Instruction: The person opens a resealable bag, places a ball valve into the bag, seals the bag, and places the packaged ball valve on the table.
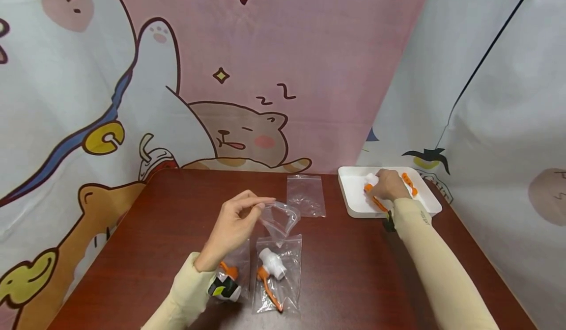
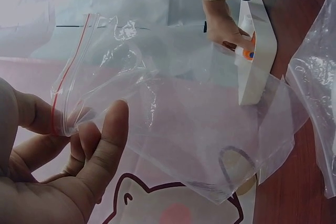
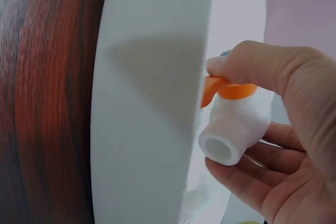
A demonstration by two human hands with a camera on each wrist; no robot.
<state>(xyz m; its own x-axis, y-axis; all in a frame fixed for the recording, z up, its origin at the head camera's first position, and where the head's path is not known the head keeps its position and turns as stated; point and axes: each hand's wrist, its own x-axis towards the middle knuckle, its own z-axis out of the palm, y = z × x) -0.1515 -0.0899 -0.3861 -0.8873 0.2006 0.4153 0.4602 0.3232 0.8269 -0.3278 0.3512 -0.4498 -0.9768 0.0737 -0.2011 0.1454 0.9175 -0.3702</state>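
Observation:
My left hand (image 1: 232,227) pinches a clear zip bag (image 2: 173,114) near its red-striped mouth, between thumb and fingers, and the bag hangs over the table. Over at the white tray (image 1: 360,211), my right hand (image 1: 389,185) grips a white plastic ball valve (image 3: 236,116) with an orange lever handle. In the right wrist view, the thumb lies by the orange handle and the fingers curl under the white body. The tray wall partly hides the handle. A second orange-handled piece (image 1: 409,183) lies in the tray, right of the hand.
A flat clear zip bag (image 1: 306,196) lies at the table's back, left of the tray. In front, a bagged valve (image 1: 272,262) lies flat, with another bagged piece (image 1: 228,270) partly behind the left wrist. A cartoon-printed cloth (image 1: 327,74) hangs behind the table.

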